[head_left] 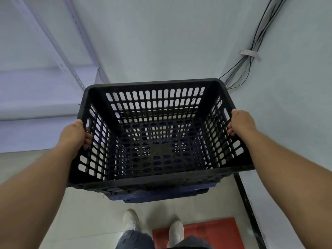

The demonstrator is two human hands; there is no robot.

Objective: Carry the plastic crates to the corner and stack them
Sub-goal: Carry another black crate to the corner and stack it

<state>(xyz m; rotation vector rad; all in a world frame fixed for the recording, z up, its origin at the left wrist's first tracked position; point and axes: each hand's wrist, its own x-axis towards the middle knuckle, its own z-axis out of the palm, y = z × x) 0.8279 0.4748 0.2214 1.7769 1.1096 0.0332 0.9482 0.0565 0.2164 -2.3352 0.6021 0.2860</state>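
A black perforated plastic crate fills the middle of the view, empty, its open top towards me. My left hand grips its left rim, fingers hooked through the wall slots. On the right rim my right hand holds it the same way. Just under the black crate's near edge shows part of a blue crate; whether the two touch I cannot tell. Both crates sit close to the room's corner.
White walls meet in a corner straight ahead. A white metal shelf unit stands at left. A bundle of black cables runs down the right wall. A red mat lies on the pale floor by my white shoes.
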